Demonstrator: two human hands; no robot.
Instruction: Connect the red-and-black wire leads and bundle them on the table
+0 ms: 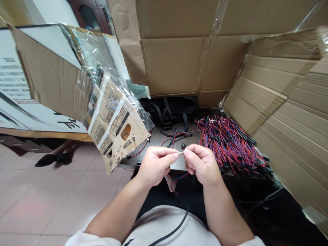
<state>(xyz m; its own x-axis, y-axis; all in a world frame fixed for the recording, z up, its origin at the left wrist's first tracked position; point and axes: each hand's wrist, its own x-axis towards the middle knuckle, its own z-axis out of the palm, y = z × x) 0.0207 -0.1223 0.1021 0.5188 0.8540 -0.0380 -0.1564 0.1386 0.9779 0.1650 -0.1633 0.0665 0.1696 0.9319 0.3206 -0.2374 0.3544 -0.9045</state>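
My two hands meet over the near edge of the table. My left hand (160, 163) is closed, with thumb and forefinger pinching one end of a thin pale wire (180, 153). The other end runs into the closed fingers of my right hand (201, 164). A small black connector (183, 146) sticks up at the right fingertips. Below the hands hang red and blue leads (179, 178); where they begin is hidden. More wires with dark ends (174, 136) lie on the table just behind my hands.
To the right lies a large heap of red and blue wires (228, 143) with black ends. At the back is a black bag (176, 106) with straps. Cardboard walls (174, 65) enclose the table. A printed cardboard piece (115, 119) leans at the left. A person's feet (55, 160) show farther left.
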